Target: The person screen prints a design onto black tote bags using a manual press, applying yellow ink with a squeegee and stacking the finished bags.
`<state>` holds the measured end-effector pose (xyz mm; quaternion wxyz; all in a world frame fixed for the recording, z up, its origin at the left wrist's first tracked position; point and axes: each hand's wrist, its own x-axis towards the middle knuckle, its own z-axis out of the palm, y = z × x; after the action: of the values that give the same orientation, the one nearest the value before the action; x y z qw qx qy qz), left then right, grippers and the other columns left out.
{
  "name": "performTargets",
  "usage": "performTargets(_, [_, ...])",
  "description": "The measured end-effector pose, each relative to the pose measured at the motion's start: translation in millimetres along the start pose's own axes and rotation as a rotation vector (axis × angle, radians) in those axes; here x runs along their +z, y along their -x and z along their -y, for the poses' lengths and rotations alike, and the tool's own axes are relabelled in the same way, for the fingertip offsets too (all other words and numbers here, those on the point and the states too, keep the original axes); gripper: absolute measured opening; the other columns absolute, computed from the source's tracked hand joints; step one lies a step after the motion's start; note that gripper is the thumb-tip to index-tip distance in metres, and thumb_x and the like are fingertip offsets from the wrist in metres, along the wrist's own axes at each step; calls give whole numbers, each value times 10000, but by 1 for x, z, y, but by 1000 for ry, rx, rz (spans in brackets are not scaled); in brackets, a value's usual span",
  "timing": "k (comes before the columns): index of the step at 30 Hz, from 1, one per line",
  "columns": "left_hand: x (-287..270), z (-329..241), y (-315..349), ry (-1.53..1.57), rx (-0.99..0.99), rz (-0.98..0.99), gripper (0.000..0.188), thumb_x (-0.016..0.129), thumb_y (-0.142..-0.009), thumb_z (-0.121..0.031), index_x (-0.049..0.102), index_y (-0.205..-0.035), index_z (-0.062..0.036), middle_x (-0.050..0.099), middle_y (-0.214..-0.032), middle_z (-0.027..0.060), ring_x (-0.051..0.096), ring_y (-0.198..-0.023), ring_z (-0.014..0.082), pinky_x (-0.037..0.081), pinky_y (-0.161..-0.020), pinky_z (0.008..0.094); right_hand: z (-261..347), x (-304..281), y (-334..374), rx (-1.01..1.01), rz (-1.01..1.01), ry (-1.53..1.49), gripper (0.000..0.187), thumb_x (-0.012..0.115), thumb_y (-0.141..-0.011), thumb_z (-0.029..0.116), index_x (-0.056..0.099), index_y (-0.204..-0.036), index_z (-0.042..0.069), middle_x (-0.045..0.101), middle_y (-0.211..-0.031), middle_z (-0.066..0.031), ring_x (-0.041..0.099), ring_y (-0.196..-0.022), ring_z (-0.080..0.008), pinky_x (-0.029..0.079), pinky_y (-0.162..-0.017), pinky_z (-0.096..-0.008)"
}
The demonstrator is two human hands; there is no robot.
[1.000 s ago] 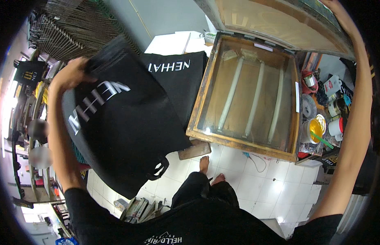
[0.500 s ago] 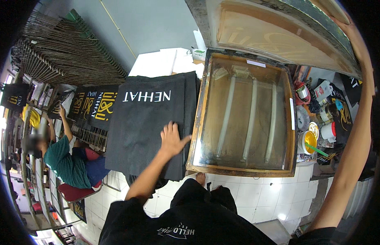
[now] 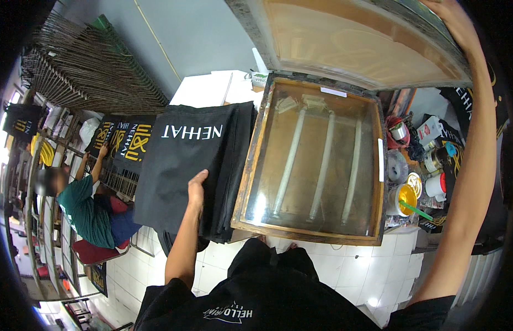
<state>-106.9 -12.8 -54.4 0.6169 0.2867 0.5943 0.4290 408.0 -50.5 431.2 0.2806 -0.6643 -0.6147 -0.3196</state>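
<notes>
My left hand (image 3: 196, 189) is on the top of a stack of black fabric bags (image 3: 174, 165), its thumb side up. Its other fingers are hidden, so I cannot tell if they pinch the cloth. White lettering runs upside down across the top bag. At the upper right, my right hand (image 3: 454, 21) is closed around the edge of a raised screen-printing frame (image 3: 356, 41), tilted up on its far side. Beneath that frame lies a wooden-framed glass-topped box (image 3: 309, 165) with three pale tubes inside, right of the stack.
Right of the box stand a tub of yellow ink (image 3: 405, 198) with a green stick, a red-lidded white jar (image 3: 436, 186) and other containers. White sheets (image 3: 204, 91) lie behind the stack. At left, a seated person (image 3: 96, 209) handles printed bags by a drying rack (image 3: 85, 60).
My left hand has gone from spread flat at the stack's right side to further left, turned thumb-up. My right hand still holds the raised frame. The view has shifted slightly.
</notes>
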Motion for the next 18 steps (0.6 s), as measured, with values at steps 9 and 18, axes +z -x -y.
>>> performTargets(9, [179, 54, 104, -1474, 1091, 711, 656, 368, -1077, -473, 364, -1567, -37, 262, -1671, 171, 161, -1577, 288, 84, -1267, 528, -9, 17, -13, -75, 6, -196, 446, 823, -759, 326, 774, -1034, -22, 763, -917, -230, 719, -793, -301, 561, -765, -407])
performTargets(18, [371, 89, 145, -863, 1144, 868, 496, 703, -928, -306, 629, -1321, -13, 646, -1324, 183, 560, -1289, 357, 373, -1119, 500, -38, 16, -23, -183, 0, -29, 558, 826, -712, 502, 793, -973, 10, 752, -914, -231, 717, -834, -383, 553, -759, -458])
